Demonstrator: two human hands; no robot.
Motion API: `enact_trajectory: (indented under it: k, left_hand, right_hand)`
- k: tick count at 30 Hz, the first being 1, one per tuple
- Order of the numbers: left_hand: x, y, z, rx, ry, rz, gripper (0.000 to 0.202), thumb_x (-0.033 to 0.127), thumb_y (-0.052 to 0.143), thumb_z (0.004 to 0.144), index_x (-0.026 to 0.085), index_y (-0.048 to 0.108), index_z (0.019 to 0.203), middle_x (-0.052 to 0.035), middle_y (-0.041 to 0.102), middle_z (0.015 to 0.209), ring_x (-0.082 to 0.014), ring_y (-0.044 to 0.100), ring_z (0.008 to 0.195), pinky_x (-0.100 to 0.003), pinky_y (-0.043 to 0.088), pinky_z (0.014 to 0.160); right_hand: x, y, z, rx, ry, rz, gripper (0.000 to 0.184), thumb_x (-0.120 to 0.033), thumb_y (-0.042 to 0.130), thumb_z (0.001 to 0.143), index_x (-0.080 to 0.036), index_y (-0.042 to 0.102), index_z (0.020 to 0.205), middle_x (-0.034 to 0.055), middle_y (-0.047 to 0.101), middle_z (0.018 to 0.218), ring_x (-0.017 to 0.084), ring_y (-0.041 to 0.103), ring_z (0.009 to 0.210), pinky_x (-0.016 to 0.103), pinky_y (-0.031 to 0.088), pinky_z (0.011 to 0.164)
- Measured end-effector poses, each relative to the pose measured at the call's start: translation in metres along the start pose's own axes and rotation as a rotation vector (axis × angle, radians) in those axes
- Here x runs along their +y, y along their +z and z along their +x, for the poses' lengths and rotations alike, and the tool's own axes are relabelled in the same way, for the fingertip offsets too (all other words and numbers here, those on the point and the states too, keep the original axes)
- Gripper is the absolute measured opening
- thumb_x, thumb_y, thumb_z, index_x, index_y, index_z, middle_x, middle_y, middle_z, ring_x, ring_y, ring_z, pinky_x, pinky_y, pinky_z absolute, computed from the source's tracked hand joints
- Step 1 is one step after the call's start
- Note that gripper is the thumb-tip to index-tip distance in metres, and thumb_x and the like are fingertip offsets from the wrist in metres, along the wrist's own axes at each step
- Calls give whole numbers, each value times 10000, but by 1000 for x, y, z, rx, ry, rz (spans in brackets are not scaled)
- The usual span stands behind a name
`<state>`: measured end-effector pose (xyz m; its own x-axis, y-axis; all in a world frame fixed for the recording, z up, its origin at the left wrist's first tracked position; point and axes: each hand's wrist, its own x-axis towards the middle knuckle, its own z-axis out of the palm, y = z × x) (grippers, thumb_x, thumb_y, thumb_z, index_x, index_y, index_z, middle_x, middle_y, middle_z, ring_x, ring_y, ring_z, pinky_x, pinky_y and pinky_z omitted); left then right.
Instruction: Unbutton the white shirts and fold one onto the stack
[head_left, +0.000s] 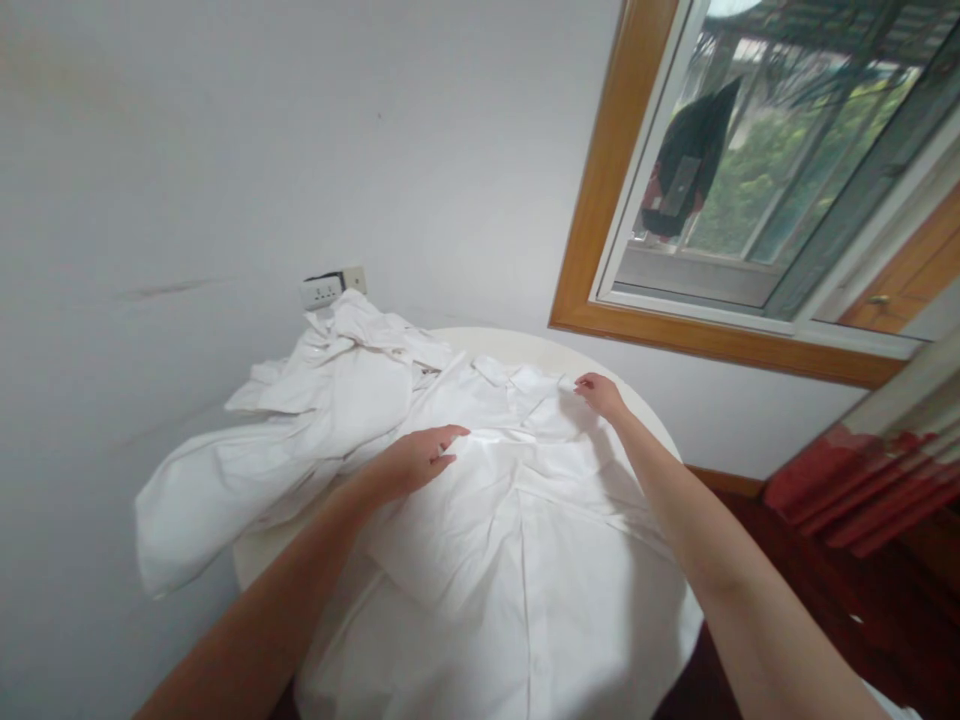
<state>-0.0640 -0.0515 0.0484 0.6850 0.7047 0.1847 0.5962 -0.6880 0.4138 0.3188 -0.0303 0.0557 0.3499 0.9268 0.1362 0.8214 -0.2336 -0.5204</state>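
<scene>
A white button-up shirt (480, 560) lies spread over a round white table (510, 345), its collar toward the wall and its button placket running toward me. My left hand (420, 458) is over the left part of the shirt, thumb and fingers apart, with nothing visible between them. At the far right, by the shirt's shoulder, my right hand (600, 392) has its fingertips pinched together on the edge of the cloth. Wrinkles cross the shirt's chest, and its lower part hangs over the near side of the table.
To the left, a heap of white clothes (360, 385) sits on the table, with part hanging over its edge. Behind are a wall socket (322, 291) and a wood-framed window (585, 250). A red and pale curtain (862, 480) hangs at the right above a dark red floor.
</scene>
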Motion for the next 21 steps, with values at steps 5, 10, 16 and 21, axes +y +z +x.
enact_trajectory:
  k: [5, 10, 16, 21]
  left_hand:
    - [-11, 17, 2, 58, 28, -38, 450, 186, 373, 833, 223, 543, 1247, -28, 668, 1094, -175, 615, 1003, -302, 457, 931]
    - [-10, 32, 1, 118, 10, -13, 425, 224, 292, 907, 210, 512, 1270, -39, 592, 1286, -156, 546, 1182, -309, 394, 1049]
    - [0, 34, 5, 84, 33, 33, 372, 352, 340, 941, 257, 535, 1243, -6, 623, 1251, -169, 586, 1140, -299, 435, 1003]
    - [1, 36, 7, 82, -43, 52, 387, 386, 329, 947, 273, 520, 1264, -14, 660, 1187, -199, 625, 1070, -319, 476, 930]
  right_hand:
    - [2, 14, 17, -31, -83, -275, 380, -120, 377, 892, -189, 597, 1194, 87, 604, 1227, 170, 546, 1112, 253, 387, 949]
    - [-6, 24, 29, -83, -142, -507, 433, -171, 349, 923, -257, 510, 1316, 122, 561, 1215, 216, 539, 1106, 309, 409, 905]
    - [-10, 33, 46, -102, -138, -665, 370, -188, 338, 928, -215, 624, 1162, 150, 574, 1151, 240, 583, 1027, 342, 448, 834]
    - [-6, 35, 58, -72, -127, -708, 354, -155, 357, 908, -174, 646, 1112, 168, 585, 1134, 256, 572, 1033, 357, 456, 831]
